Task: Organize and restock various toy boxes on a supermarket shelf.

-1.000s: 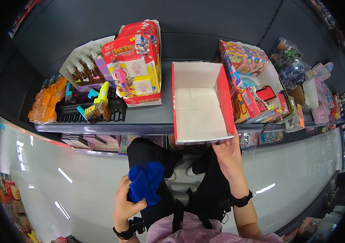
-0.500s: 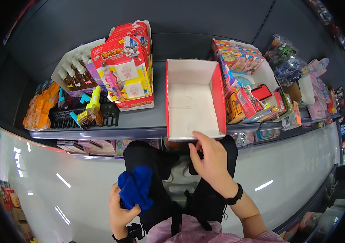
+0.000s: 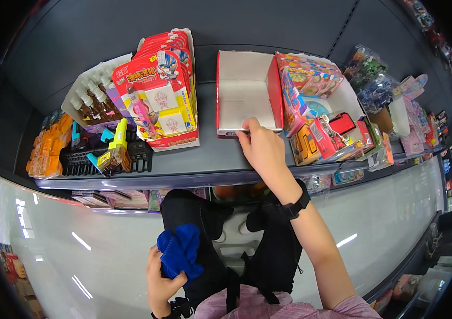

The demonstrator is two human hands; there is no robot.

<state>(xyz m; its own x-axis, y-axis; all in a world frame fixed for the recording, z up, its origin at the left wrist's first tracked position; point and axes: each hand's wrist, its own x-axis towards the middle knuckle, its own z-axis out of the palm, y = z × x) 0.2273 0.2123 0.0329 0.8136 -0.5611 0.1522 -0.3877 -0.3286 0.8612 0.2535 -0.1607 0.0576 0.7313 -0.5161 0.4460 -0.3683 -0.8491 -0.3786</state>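
A red cardboard display box (image 3: 247,98) with a pale, bare inside stands on the dark grey shelf (image 3: 205,162), pushed toward the back. The low front wall of this box is pinched by my right hand (image 3: 263,149), fingers over the rim and thumb in front. Down by my left thigh, my left hand (image 3: 165,282) is closed around a bunched blue cloth (image 3: 180,250). Immediately right of the red box sits a box of colourful toy packs (image 3: 311,74).
Left on the shelf are a box of red-and-yellow carded toys (image 3: 162,101), brown bottles with white caps (image 3: 96,95), a black basket (image 3: 141,157) and orange packs (image 3: 50,143). Bagged toys (image 3: 374,80) stand far right. A lower shelf holds flat packages (image 3: 117,199).
My right hand has moved forward, and the red box has slid with it from the shelf's front edge toward the back. My left hand still holds the cloth in about the same place.
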